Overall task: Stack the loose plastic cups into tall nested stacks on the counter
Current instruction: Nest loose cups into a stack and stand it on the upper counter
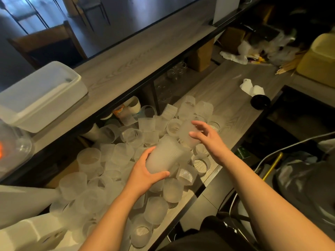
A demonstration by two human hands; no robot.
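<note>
While my left hand [145, 173] grips a short nested stack [165, 156] above the loose cups [101, 178] heaped on the worktop [226, 91], my right hand [208, 136] touches another cup [188, 132], fingers [199, 123] spread apart.

**Clearance and Obstructions**

Loose frosted cups [126, 160] cover the near and middle table [226, 91], touching and overlapping; no bare path runs between them. The upper shelf [145, 57] overhangs the rear edge and limits reach from above there. Bare surface lies beyond the pile, toward the crumpled tissue [252, 87] and black lid [260, 102].
</note>
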